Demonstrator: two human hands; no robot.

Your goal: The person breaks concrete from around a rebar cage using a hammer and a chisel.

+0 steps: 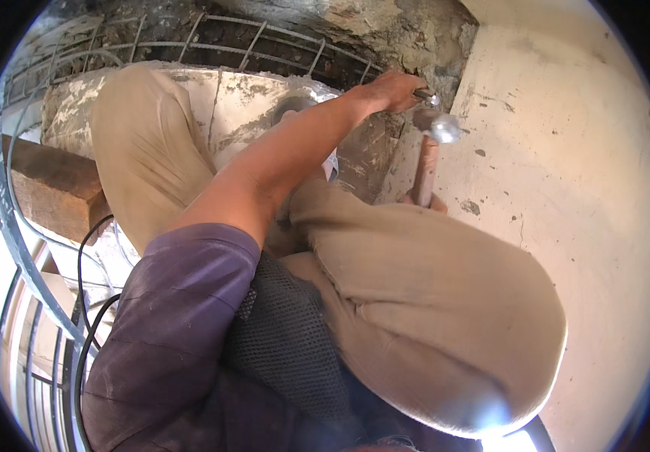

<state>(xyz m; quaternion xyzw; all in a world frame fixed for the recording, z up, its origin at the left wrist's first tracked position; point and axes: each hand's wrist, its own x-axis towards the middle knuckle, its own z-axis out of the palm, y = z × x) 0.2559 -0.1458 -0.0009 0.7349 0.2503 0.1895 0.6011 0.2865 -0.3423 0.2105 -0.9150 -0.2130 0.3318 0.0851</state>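
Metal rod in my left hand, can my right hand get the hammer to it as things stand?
Probably yes: the hammer in your right hand has its head near the metal rod, nothing visible between, though a trouser leg partly hides that hand.

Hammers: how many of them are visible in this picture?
1: the hammer, right of centre, in the right hand, its head just below the metal tool that the left hand holds. Others could be hidden behind the legs.

Hammer point(426, 167) beside rod point(426, 96) in left hand point(396, 91); rebar point(254, 46) left, timber point(53, 184) farther left, wall point(566, 151) right.
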